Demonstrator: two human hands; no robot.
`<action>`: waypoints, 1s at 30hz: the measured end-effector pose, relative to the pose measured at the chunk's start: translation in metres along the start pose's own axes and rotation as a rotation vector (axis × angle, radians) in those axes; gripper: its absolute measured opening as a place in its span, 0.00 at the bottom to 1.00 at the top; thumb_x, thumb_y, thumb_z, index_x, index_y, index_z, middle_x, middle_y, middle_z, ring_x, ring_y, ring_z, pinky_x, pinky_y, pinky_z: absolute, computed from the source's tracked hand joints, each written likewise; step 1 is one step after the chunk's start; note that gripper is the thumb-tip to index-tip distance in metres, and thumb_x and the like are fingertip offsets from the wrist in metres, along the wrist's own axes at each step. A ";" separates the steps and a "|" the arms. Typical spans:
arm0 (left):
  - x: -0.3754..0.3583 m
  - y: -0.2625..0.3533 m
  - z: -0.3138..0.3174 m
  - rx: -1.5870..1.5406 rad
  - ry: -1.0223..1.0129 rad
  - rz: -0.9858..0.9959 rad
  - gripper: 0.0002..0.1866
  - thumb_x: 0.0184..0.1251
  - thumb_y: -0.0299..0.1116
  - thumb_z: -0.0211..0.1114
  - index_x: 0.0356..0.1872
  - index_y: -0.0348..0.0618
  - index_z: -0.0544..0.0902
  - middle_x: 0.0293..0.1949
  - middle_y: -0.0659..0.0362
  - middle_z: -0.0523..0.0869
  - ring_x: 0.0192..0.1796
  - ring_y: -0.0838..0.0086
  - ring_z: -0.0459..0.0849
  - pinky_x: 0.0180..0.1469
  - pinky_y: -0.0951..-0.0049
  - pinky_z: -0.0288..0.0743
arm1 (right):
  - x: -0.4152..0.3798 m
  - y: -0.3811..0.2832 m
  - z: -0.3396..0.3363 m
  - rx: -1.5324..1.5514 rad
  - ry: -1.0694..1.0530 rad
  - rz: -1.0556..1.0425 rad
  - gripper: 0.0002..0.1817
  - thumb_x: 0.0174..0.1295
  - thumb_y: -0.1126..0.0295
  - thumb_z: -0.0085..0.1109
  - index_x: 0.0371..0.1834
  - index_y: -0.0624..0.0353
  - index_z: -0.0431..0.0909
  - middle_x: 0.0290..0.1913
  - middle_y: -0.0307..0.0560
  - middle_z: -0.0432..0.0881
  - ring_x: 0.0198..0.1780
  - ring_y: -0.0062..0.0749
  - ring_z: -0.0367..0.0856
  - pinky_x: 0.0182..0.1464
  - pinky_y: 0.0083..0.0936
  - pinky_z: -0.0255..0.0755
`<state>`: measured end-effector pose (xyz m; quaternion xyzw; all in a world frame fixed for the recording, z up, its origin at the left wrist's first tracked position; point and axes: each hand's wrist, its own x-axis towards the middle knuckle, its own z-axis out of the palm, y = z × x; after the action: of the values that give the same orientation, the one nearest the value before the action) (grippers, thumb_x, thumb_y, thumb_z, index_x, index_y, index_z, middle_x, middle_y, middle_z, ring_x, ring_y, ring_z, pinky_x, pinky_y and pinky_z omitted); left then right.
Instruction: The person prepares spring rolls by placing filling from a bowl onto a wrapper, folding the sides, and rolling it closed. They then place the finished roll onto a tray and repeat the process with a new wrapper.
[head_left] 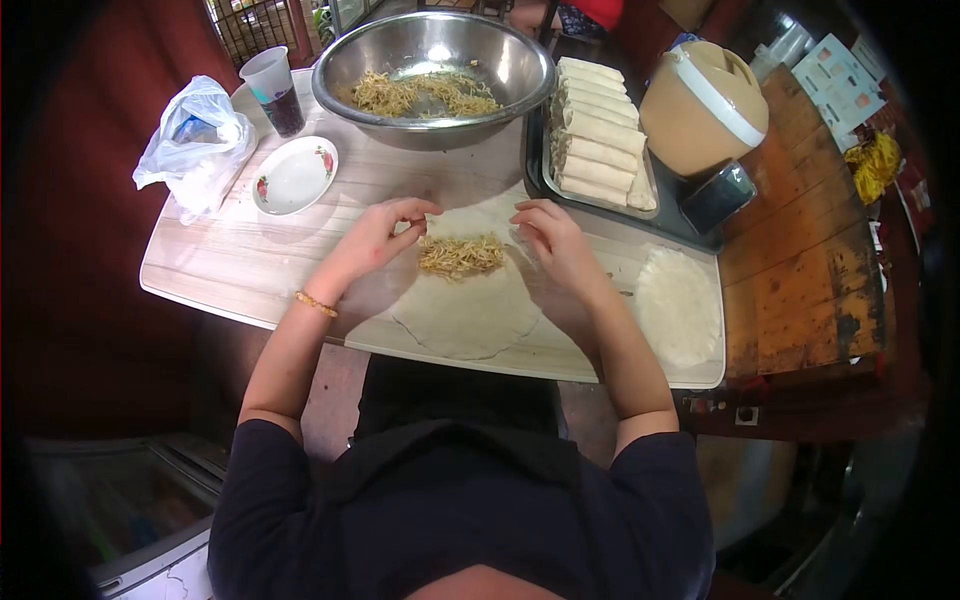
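A round, thin spring roll wrapper (465,315) lies on the table in front of me. Across its upper half rests a heap of bean sprout filling (462,257). My left hand (385,235) is at the wrapper's left far edge, with thumb and fingers curved and apart. Opposite it, my right hand (553,240) hovers by the right far edge, its fingers bent and spread from the thumb. Neither hand visibly grips anything, though contact with the wrapper's edge is hard to make out. A stack of wrappers (680,305) sits to the right.
Behind my hands stands a steel bowl (435,125) with more filling. Rolled spring rolls (600,140) fill a tray (690,232) beside a tan jug (705,105) and a dark glass (718,197). Left are a floral dish (296,176), a plastic cup (275,95) and a plastic bag (200,150).
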<state>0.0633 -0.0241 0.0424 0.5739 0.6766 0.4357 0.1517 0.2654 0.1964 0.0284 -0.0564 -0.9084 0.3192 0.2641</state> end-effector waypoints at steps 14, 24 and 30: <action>0.011 0.039 0.024 0.324 -0.079 0.358 0.28 0.53 0.27 0.69 0.60 0.47 0.78 0.38 0.53 0.84 0.44 0.59 0.81 0.48 0.60 0.74 | 0.007 -0.006 0.008 -0.168 -0.042 -0.198 0.14 0.57 0.75 0.62 0.47 0.58 0.80 0.56 0.56 0.79 0.55 0.54 0.77 0.54 0.42 0.72; 0.025 0.070 -0.169 0.404 0.670 0.318 0.14 0.61 0.23 0.64 0.49 0.39 0.82 0.44 0.55 0.85 0.47 0.64 0.82 0.51 0.62 0.76 | -0.005 -0.023 -0.012 -0.172 -0.004 -0.177 0.16 0.57 0.74 0.63 0.50 0.56 0.80 0.58 0.55 0.78 0.58 0.53 0.76 0.59 0.42 0.70; -0.046 0.130 -0.318 0.254 1.849 0.805 0.13 0.67 0.18 0.54 0.52 0.31 0.77 0.49 0.51 0.83 0.51 0.71 0.81 0.57 0.71 0.77 | -0.011 -0.025 -0.016 -0.175 0.021 -0.200 0.17 0.57 0.72 0.64 0.52 0.56 0.79 0.60 0.55 0.76 0.59 0.54 0.75 0.60 0.43 0.70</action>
<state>-0.0639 -0.2031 0.3109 0.2093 0.3268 0.6523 -0.6510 0.2845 0.1829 0.0495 0.0083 -0.9311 0.2103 0.2980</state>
